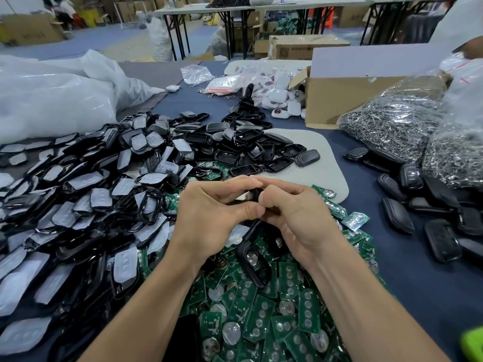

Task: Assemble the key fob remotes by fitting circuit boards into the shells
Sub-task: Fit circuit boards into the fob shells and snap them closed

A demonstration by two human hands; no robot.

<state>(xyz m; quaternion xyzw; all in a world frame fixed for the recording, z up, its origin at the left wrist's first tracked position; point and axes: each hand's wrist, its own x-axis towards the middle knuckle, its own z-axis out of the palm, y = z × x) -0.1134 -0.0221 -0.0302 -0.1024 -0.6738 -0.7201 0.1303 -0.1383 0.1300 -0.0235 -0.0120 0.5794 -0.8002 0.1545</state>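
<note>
while left hand (209, 212) and right hand (296, 220) pinched one shell (253, 195), fobs (398, 215) to their right looked done; boards (261, 309) beneath, unfitted.

Assembly wkshop | bulk fob shells (245, 142), PCBs (261, 309) | cartons (339, 100), folding tables (183, 10)

No text can be read; the far box (300, 50) bears a square code and a line of dark print, both too blurred; white marks on the boards (262, 313) are too small to tell.
</note>
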